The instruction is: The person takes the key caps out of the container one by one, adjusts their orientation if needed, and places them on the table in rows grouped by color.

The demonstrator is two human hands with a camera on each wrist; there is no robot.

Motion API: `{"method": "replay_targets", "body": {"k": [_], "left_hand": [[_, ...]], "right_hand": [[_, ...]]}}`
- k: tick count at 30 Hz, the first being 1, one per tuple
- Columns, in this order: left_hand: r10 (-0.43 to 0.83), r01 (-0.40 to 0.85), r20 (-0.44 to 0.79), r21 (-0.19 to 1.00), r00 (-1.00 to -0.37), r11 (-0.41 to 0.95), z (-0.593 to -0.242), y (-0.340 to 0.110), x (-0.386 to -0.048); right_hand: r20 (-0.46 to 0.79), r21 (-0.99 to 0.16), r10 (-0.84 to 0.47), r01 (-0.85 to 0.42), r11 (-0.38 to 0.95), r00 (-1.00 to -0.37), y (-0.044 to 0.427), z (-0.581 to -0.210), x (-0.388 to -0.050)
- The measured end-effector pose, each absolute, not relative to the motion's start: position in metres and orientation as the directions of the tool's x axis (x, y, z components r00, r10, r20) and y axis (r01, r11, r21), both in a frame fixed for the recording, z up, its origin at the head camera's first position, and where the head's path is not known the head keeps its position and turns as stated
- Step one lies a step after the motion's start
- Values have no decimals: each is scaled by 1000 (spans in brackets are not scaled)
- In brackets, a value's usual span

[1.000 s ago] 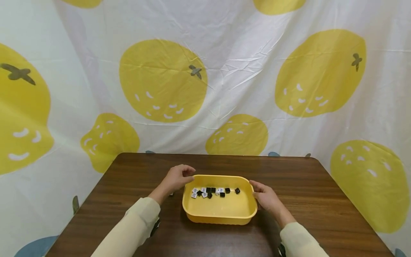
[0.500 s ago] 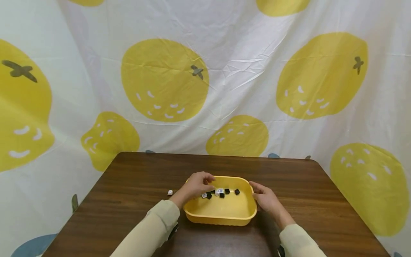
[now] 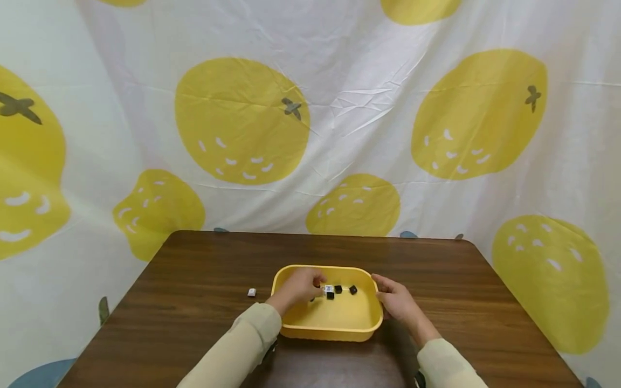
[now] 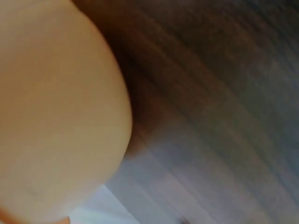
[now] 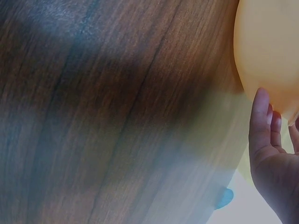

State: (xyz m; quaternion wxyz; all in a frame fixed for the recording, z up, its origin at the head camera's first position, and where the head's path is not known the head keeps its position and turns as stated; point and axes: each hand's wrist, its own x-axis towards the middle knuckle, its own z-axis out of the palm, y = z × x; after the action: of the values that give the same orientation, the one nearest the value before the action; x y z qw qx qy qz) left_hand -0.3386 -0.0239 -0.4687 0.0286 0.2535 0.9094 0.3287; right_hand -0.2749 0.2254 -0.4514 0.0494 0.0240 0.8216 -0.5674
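A yellow plastic tray (image 3: 330,330) sits on the table, with several small black and white square blocks inside. One white block (image 3: 329,289) bears a dark printed pattern; black blocks (image 3: 353,290) lie to its right and in front. My left hand (image 3: 297,286) reaches over the tray's left side, thumb and forefinger low among the blocks; whether it pinches one is hidden. It covers the tray's left part. At the right end, my right hand (image 3: 399,299) holds the tray's rim. In the right wrist view its fingers (image 5: 260,119) lie against the outer wall.
A single white block (image 3: 252,292) lies on the brown wooden table (image 3: 208,269), left of the tray. Behind the table hangs a white cloth (image 3: 339,134) printed with yellow lemons.
My left hand has moved right and lowered into the tray, from beyond its left rim. The lone white block on the table has come into full view. My right hand stays at the tray's right end.
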Motion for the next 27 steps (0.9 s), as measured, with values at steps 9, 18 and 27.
{"method": "replay_targets", "body": {"k": [9, 18, 27], "left_hand": [[468, 477, 137, 441, -873, 760, -480, -20, -340], [459, 469, 110, 316, -882, 825, -481, -15, -335], [488, 491, 162, 543, -858, 682, -477, -20, -337]], "right_hand": [[-131, -926, -9, 119, 358, -991, 224, -452, -276], [-138, -926, -5, 127, 357, -990, 226, -454, -276], [-127, -925, -7, 116, 362, -992, 226, -453, -276]]}}
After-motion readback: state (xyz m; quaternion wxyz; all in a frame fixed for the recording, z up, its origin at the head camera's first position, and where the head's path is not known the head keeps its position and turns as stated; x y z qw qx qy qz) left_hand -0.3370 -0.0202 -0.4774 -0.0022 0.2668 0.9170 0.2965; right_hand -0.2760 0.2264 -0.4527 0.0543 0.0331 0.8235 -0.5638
